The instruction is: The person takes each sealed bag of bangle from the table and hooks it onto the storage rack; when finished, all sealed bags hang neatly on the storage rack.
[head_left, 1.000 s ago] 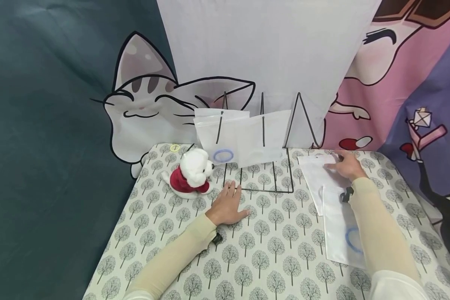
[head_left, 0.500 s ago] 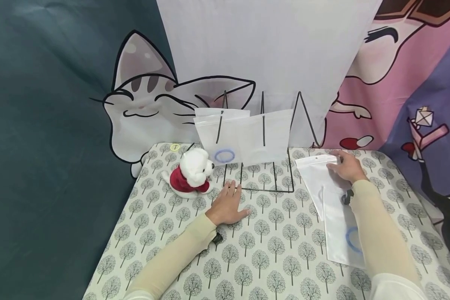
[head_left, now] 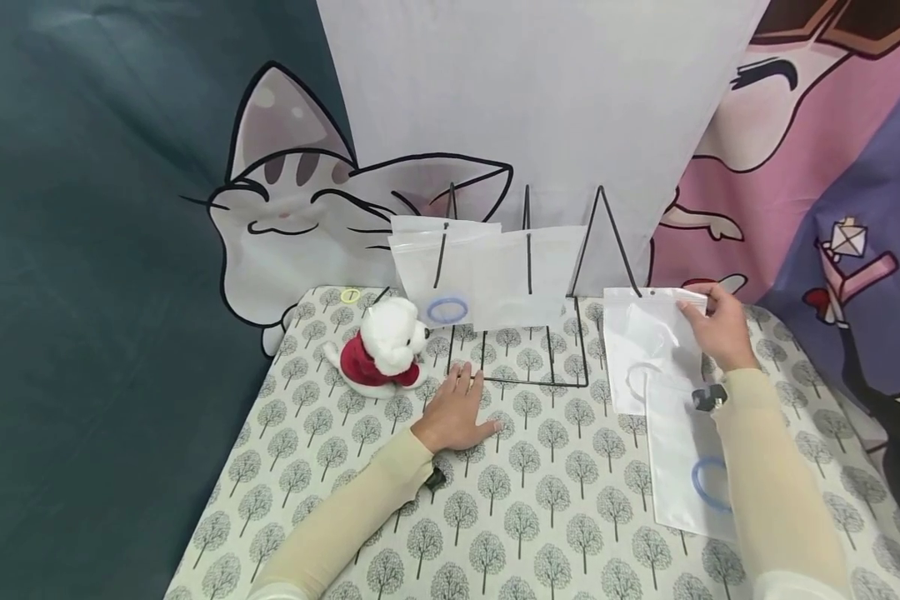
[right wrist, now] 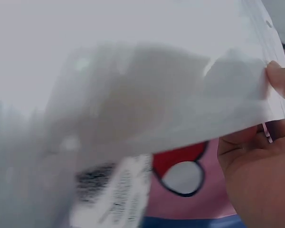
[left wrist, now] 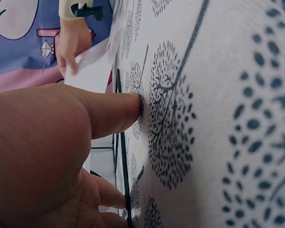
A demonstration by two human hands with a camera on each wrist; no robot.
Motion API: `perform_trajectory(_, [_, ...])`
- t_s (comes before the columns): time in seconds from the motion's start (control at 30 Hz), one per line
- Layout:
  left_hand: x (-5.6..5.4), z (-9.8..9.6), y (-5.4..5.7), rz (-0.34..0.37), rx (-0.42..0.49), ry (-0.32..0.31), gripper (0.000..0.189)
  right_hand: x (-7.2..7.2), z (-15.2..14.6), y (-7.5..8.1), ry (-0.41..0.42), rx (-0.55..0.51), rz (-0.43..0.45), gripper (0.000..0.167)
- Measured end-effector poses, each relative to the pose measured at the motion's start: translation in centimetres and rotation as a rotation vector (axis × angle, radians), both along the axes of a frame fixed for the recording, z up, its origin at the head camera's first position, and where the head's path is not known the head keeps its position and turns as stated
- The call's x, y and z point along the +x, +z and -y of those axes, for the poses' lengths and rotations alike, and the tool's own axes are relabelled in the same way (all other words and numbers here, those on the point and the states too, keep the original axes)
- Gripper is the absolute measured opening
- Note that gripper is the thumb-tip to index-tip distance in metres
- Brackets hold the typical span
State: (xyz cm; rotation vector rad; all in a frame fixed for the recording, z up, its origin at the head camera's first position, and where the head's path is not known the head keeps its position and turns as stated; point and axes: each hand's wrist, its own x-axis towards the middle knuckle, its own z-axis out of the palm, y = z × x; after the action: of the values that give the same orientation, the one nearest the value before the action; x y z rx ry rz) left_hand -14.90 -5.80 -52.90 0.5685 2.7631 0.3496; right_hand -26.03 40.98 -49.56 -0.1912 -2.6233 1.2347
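Note:
My right hand (head_left: 723, 329) pinches a clear zip bag (head_left: 648, 329) at its upper right corner, thumb in front. Raised at the top, the bag hangs upright, and a pale ring shape shows low on it. A second zip bag (head_left: 675, 454) with a blue ring (head_left: 696, 481) lies on the table below, partly under my right forearm. My left hand (head_left: 452, 414) lies flat on the tablecloth, its fingertips at the front bar of a black wire rack (head_left: 525, 382). In the right wrist view, the held bag (right wrist: 180, 95) fills most of the picture.
Two zip bags hang on the rack's prongs, a front bag (head_left: 528, 275) and one on the left (head_left: 429, 267) with a blue ring low on it. Left of the rack sits a white plush dog (head_left: 392, 329) in red. Behind it lies a yellow ring (head_left: 342, 296).
My right hand has lifted the top of the bag off the table and moved slightly right, so the bag now stands upright near the rack's right prong. My left hand has not moved.

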Motion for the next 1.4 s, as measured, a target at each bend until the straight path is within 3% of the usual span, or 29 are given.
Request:
perform_trajectory(0.37, [0.0,0.1,-0.1,0.002,0.000,0.003,0.098,2.5,2.2,3.9,0.040,-0.225,-0.220,0.032])
perform_trajectory(0.67, [0.0,0.0,-0.1,0.001,0.005,-0.003,0.099,5.3,3.4,7.2,0.077,-0.267,-0.336,0.033])
perform_trajectory(1.03, [0.1,-0.1,-0.1,0.009,0.004,0.003,0.099,9.0,4.9,10.9,0.120,-0.452,-0.524,0.034])
perform_trajectory(1.23, [0.0,-0.1,-0.2,0.025,0.015,0.001,0.099,11.5,5.4,12.2,0.082,-0.360,-0.606,0.035])
perform_trajectory(1.4, [0.0,-0.1,-0.1,0.024,-0.002,0.007,0.100,13.6,5.7,13.1,0.130,-0.346,-0.652,0.035])
